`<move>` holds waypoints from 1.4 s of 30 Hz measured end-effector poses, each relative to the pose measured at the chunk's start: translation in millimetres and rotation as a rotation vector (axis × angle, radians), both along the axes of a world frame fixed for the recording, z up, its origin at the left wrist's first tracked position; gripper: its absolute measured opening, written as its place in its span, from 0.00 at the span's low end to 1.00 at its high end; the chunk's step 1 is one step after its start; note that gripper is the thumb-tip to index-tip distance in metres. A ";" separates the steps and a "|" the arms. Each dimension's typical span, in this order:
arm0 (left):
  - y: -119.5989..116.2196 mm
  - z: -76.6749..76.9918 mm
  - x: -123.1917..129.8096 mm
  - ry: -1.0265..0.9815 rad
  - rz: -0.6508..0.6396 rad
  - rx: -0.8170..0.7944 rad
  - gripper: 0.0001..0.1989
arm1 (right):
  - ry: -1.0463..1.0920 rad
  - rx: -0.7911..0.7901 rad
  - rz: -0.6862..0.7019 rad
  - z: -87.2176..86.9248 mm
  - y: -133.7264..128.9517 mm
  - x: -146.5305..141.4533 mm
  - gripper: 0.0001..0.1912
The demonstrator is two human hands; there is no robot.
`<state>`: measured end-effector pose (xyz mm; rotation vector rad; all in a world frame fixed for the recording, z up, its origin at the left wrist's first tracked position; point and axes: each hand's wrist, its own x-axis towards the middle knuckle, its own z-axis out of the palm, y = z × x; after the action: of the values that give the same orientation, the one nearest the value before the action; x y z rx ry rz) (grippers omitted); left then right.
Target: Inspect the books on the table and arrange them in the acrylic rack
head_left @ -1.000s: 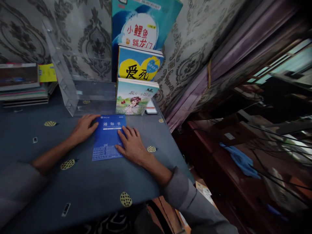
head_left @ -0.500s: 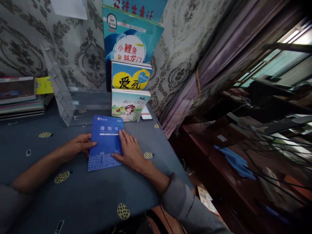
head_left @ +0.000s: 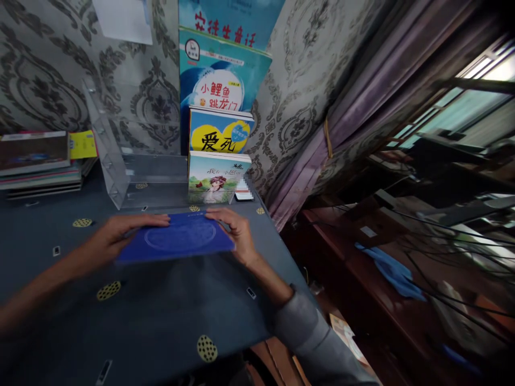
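Two hands, left hand (head_left: 120, 231) and right hand (head_left: 238, 234), pinch a thin blue paper booklet (head_left: 181, 237) between them, over the blue-grey covered table (head_left: 161, 321); probably light, bendable, slightly slick, best gripped by opposite edges.

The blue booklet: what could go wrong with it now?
The booklet is tilted between the left hand and right hand; it might slip or bend if one lets go. The stand is just beyond it, so pushing forward could bump the stand and perhaps jostle its books.
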<state>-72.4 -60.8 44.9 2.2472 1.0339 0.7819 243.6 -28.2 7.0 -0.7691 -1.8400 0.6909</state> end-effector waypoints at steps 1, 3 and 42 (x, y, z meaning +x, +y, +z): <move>-2.3 -11.6 -1.0 0.029 -0.033 0.053 0.19 | -0.082 0.045 0.009 -4.7 -0.1 1.7 0.11; -6.8 -36.7 -0.9 0.131 -0.060 0.094 0.21 | -0.272 0.098 0.044 -17.1 0.1 5.0 0.12; 11.5 -68.1 4.1 0.552 0.158 0.246 0.29 | -0.909 0.135 0.071 -14.6 -1.1 -7.5 0.23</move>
<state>-68.3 -49.4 -23.2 2.6996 1.4439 0.3607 236.1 -29.3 -7.5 -1.0255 -2.7037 0.2440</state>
